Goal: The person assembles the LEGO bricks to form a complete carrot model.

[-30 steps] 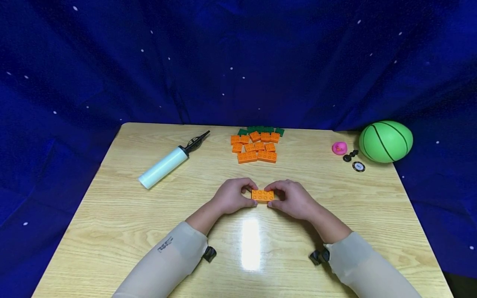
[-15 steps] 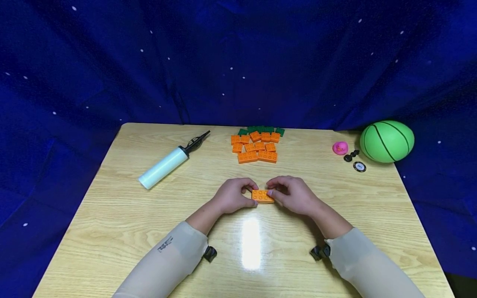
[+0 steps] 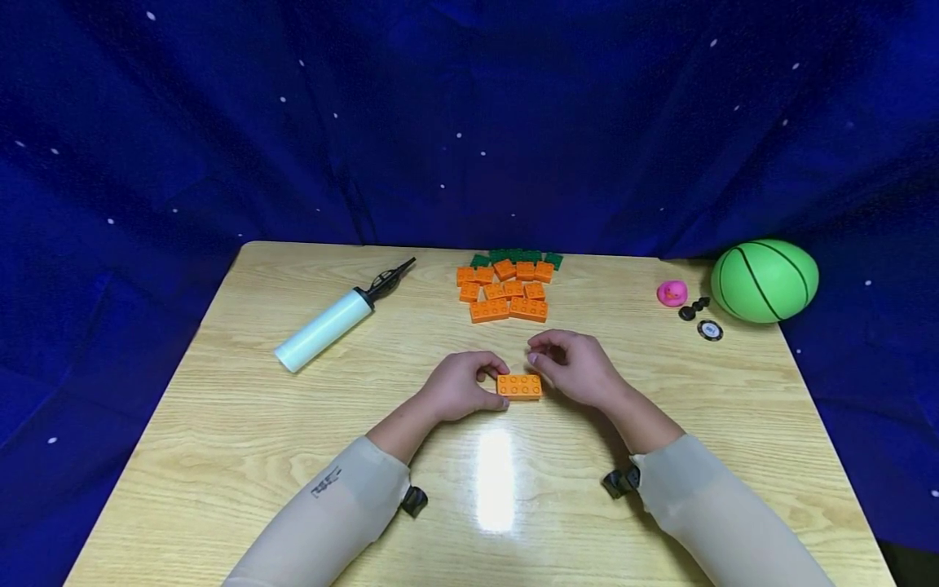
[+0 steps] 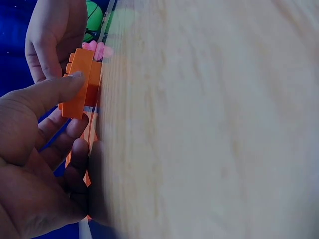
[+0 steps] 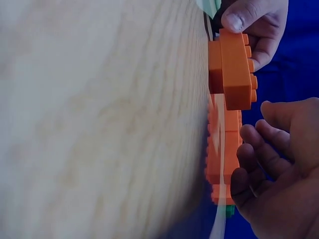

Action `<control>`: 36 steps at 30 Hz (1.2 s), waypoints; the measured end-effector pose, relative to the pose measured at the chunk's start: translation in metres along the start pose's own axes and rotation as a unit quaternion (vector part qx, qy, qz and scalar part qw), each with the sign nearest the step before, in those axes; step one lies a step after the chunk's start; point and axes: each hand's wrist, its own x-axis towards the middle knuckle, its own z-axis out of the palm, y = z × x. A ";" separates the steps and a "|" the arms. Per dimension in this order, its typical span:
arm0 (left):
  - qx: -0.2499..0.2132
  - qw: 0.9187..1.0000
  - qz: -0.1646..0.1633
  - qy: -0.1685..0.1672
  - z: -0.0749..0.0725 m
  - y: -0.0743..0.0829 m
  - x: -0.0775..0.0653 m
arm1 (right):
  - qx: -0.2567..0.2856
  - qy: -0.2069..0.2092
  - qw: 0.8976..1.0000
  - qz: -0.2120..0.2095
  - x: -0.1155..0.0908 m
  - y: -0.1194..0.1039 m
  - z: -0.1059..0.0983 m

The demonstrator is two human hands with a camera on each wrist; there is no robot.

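Note:
A long orange toy building brick [image 3: 519,387] lies studs up in front of me, set on a smaller orange brick [image 5: 215,67] that shows beneath it in the wrist views. My left hand [image 3: 460,387] pinches the long brick's left end between thumb and fingers; the thumb presses its near side in the left wrist view. Apart from the brick, my right hand [image 3: 575,367] hovers just beyond its right end, fingers loosely bent and holding nothing. Behind both hands, several orange bricks [image 3: 489,311] sit in rows, with green bricks [image 3: 517,256] at the back.
At the left on the wooden table [image 3: 293,456] lies a pale blue hand pump [image 3: 324,330] with a black nozzle. Toward the right edge are a pink rubber duck [image 3: 672,293], a small black item [image 3: 693,309], a round chip [image 3: 710,330] and a green ball [image 3: 764,281].
My right hand has let go of the brick's right end and moved away from it, toward the back. My left hand keeps its hold, and the brick stays in place.

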 end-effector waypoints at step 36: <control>-0.028 1.000 0.002 -0.006 -0.002 -0.006 0.002 | -0.057 0.071 0.995 0.042 0.056 0.022 -0.010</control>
